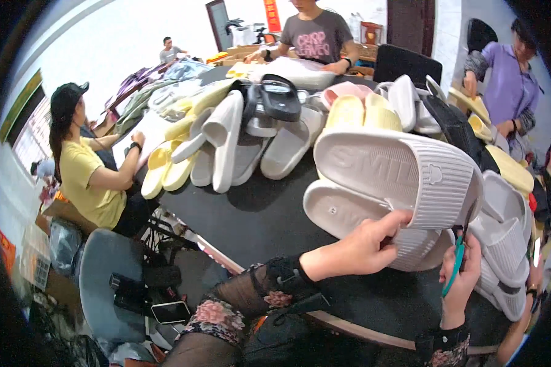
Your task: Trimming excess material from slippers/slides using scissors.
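A pair of light grey slippers lies in front of me, the upper slipper [373,162] tilted over the lower slipper [333,211], each with a ribbed strap. My left hand [367,244] is closed at the inner edge of the upper strap, thumb and index finger drawn together there; the fingertips are partly hidden. In my right hand [462,281] is a pair of scissors [453,266] with teal handles. Their dark blades point up at the strap's lower right edge, close to the slipper or touching it.
Grey and yellow slippers [223,140] are heaped on the black table [257,211], with black slippers [280,98] on top. More grey slippers [502,235] crowd the right side. Co-workers sit left, across and right. A grey chair [110,281] stands at my left, with a phone [170,312] nearby.
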A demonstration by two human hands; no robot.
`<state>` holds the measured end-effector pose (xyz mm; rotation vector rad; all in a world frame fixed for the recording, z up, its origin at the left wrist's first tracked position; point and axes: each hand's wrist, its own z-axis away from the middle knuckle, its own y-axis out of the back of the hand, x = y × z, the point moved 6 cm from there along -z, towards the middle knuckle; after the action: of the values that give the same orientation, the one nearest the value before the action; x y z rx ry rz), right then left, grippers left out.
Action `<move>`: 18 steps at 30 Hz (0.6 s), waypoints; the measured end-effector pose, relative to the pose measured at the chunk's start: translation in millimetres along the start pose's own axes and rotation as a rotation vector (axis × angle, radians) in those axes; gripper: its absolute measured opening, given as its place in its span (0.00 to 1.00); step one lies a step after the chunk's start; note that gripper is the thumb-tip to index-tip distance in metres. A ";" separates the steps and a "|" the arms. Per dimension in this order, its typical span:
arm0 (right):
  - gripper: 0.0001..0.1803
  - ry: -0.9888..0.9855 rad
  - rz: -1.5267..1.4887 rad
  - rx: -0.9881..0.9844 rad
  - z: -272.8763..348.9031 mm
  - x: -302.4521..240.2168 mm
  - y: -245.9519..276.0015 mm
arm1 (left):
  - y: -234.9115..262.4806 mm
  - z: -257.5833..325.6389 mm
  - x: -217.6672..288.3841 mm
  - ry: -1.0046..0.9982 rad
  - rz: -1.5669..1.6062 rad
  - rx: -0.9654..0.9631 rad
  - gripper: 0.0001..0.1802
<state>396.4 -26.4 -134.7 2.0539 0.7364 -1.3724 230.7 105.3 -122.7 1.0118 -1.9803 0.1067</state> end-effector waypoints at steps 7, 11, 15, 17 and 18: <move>0.22 0.055 -0.028 0.072 -9.9 16.1 5.1 | 0.6 -3.3 -14.4 0.113 0.082 0.004 0.29; 0.22 0.018 -0.008 0.049 -9.2 17.1 6.1 | 2.1 -3.4 -10.5 0.080 0.081 0.016 0.27; 0.24 -0.007 -0.017 0.027 -8.8 15.4 1.8 | 4.0 -2.1 -10.5 0.123 0.134 0.012 0.25; 0.24 -0.052 0.027 0.054 -8.7 16.3 3.8 | 2.7 -1.7 -13.6 0.113 0.159 0.038 0.28; 0.23 0.026 -0.036 0.052 -7.5 23.2 6.8 | 1.4 -2.4 -14.9 0.124 0.173 0.032 0.26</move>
<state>413.4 -22.7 -153.0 2.1119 0.7597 -1.4004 235.5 116.4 -131.8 0.8326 -1.9541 0.2902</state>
